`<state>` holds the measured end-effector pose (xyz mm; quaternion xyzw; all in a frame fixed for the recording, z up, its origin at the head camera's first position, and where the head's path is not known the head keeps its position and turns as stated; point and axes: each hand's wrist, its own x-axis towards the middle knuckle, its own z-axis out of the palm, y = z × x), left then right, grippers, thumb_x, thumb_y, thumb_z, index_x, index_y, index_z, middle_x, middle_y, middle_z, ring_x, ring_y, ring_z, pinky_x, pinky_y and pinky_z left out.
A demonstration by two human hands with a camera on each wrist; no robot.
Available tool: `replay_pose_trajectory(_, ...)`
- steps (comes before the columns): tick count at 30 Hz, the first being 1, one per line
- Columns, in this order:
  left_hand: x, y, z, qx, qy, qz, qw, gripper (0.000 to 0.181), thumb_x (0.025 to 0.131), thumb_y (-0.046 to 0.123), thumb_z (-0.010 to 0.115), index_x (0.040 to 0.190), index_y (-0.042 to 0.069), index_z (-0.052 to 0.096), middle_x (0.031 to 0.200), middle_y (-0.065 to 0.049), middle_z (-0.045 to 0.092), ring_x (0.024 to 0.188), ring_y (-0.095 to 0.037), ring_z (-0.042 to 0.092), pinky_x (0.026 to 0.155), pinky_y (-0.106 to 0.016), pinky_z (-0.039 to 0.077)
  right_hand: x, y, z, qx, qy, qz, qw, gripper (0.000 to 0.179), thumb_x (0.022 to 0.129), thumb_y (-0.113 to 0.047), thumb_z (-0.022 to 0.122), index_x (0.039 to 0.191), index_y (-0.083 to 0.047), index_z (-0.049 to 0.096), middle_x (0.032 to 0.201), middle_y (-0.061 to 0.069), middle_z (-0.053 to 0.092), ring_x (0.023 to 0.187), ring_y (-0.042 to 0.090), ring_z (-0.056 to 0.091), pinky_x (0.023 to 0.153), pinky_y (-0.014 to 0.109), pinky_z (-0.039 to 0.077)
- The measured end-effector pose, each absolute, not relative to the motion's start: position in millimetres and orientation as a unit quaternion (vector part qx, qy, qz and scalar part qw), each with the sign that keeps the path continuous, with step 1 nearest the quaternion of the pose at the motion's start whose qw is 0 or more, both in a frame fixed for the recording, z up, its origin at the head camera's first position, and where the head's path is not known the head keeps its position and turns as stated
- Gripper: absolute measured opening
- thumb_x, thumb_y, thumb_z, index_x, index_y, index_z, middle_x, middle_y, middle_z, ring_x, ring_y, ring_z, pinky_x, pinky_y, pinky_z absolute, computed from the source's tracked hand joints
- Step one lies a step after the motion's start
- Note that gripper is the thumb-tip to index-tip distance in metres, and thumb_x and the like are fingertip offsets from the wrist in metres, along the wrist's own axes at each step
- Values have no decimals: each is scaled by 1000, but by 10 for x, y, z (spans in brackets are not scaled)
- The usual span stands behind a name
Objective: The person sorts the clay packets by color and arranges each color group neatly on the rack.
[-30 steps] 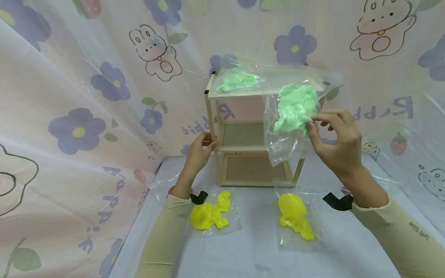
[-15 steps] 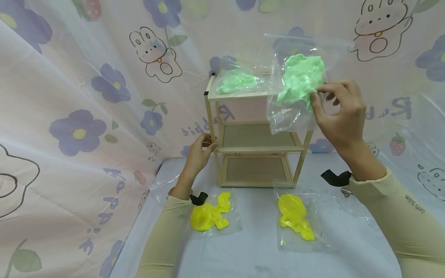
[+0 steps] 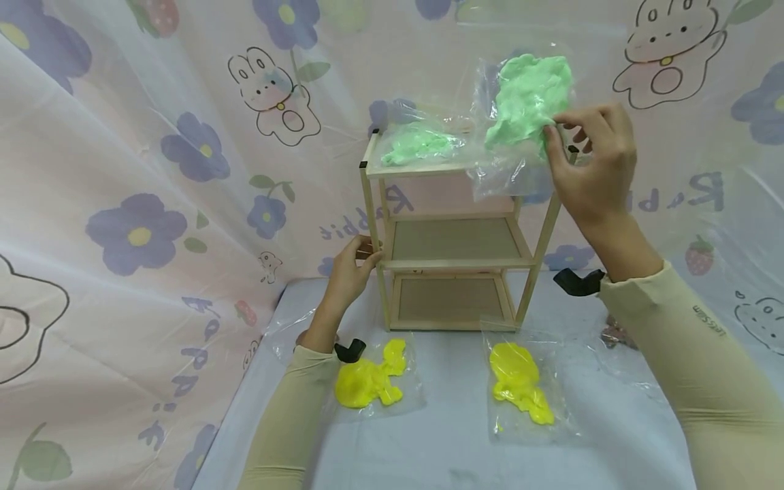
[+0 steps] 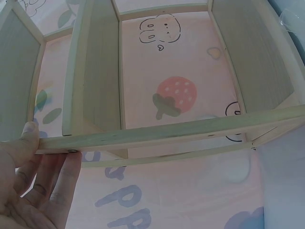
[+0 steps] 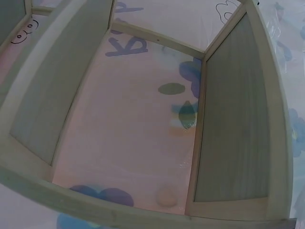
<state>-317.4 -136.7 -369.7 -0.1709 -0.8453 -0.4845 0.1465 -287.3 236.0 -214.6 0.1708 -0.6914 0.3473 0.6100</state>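
Note:
In the head view my right hand (image 3: 597, 163) pinches the lower right side of a clear plastic bag holding light green clay-like stuff (image 3: 529, 99). The bag hangs above the right part of the top of a small wooden three-tier shelf (image 3: 459, 263). A second clear bag with green stuff (image 3: 422, 144) lies on the left of that top tier. My left hand (image 3: 349, 272) grips the shelf's front left post at middle-tier height. The left wrist view shows thumb and fingers of the left hand (image 4: 40, 186) on either side of the wooden post (image 4: 157, 136).
Two clear bags with yellow stuff, one on the left (image 3: 364, 382) and one on the right (image 3: 520, 381), lie on the white-covered table (image 3: 453, 435) before the shelf. Another clear bag with brownish contents (image 3: 615, 335) is partly behind the right sleeve. A printed curtain (image 3: 141, 136) hangs behind.
My right hand has lifted the green bag from in front of the shelf's upper right part to above its top. The left hand has stayed on the post.

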Motion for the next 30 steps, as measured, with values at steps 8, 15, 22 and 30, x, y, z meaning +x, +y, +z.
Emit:
replay_pose_trajectory(8,-3169,-1363,-3702,-170,-845,-484,149,24,106,21,72,126,10,68,123,-12,73,116,-33,67,99,-53,58,-3040,2356,-2045,152,-703,345,603,23,101,-21,78,104,2,78,98,-31,42,85,-8,44,75,17,37)
replay_pose_trajectory(15,-3166,-1368,-3715,-168,-844,-488,147,23,106,21,72,126,10,68,123,-12,72,117,-33,67,98,-53,58,-3131,2326,-1964,155,-723,354,572,21,101,-16,77,107,4,77,98,-29,42,81,-6,45,75,16,40)
replay_pose_trajectory(22,-3165,-1356,-3712,-168,-846,-484,146,26,106,24,72,128,10,67,124,-11,72,117,-32,67,97,-51,60,-3160,2336,-1965,152,-768,336,523,18,101,-12,75,107,5,77,93,-20,48,79,-2,46,73,18,42)
replay_pose_trajectory(30,-3169,-1359,-3701,-172,-843,-487,150,25,106,24,72,126,10,68,122,-11,73,116,-32,68,96,-50,60,-3158,2348,-1962,135,-819,308,465,22,102,-15,73,110,5,77,101,17,65,80,-2,47,75,16,38)
